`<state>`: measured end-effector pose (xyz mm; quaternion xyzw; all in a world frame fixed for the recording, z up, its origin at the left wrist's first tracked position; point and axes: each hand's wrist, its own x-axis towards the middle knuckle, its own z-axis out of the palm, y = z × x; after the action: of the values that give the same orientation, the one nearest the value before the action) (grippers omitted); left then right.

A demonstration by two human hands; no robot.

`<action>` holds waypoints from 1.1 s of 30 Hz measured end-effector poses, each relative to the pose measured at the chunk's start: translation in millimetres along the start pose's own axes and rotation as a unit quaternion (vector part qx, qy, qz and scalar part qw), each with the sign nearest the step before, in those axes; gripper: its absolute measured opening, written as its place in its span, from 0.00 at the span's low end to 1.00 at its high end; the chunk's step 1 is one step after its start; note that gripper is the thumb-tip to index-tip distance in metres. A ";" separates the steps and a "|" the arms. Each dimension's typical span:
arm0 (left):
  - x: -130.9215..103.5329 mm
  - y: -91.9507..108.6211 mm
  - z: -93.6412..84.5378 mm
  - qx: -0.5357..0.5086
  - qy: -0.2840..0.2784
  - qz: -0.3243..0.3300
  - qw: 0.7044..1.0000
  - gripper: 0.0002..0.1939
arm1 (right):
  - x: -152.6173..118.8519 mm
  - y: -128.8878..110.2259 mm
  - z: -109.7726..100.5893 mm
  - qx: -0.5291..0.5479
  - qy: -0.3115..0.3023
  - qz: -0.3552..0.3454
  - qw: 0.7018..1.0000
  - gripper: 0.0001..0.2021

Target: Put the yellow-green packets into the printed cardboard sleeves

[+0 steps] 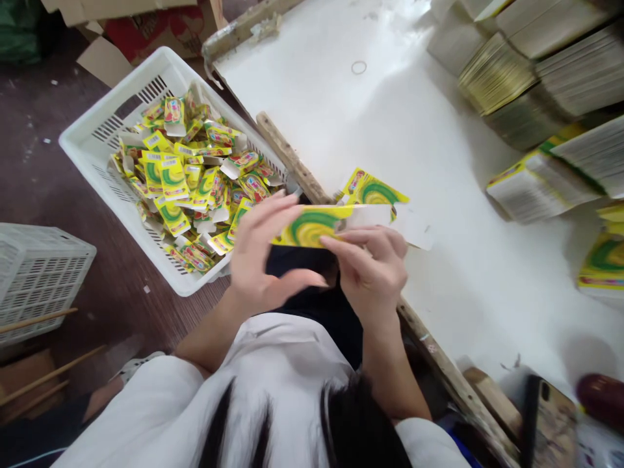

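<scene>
A yellow and green carton (pixel 312 224) with a white end is held in front of the body, over the table's edge. My right hand (pixel 373 270) pinches its lower right side between thumb and fingers. At the carton's left end, my left hand (pixel 260 257) is open, thumb apart from the fingers, with the fingertips at the upper left edge; whether they touch it is unclear. Behind the held carton, more flat yellow cartons (pixel 373 188) lie on the white table (pixel 463 273). To the left, a white plastic basket (pixel 88 162) is full of small yellow boxes (pixel 173 179).
Stacks of flat cartons (pixel 497 75) stand on the table at the right, with another yellow stack (pixel 604 260) by the right edge. A phone (pixel 550 422) lies at the lower right. A second white crate (pixel 43 273) and an opened cardboard box (pixel 151 32) are at the left.
</scene>
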<state>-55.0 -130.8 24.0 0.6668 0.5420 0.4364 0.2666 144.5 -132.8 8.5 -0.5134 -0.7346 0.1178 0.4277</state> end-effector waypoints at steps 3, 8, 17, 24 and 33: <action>4.8 -4.1 4.2 0.052 -0.147 0.051 0.986 0.41 | -1.1 -5.4 3.2 0.013 -0.031 -0.056 0.998 0.20; 1.7 -23.4 26.5 0.070 -0.167 0.042 0.983 0.28 | -8.4 -7.5 14.8 0.138 0.112 0.101 0.979 0.36; -7.7 -27.1 34.5 0.055 -0.116 0.125 0.984 0.40 | -7.4 -14.8 11.9 0.464 -0.173 0.292 0.818 0.27; -13.0 -26.1 39.1 -0.002 -0.124 0.153 0.981 0.37 | -5.4 -7.9 15.9 0.467 -0.175 0.314 0.808 0.26; -10.5 -32.8 38.3 -0.017 -0.176 0.094 0.980 0.31 | -15.3 -8.2 20.1 0.293 -0.190 0.133 0.927 0.43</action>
<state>-38.0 -127.5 -24.5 0.7768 0.4139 0.3442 0.3268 125.8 -144.2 -6.5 -0.4257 -0.6599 0.4794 0.3918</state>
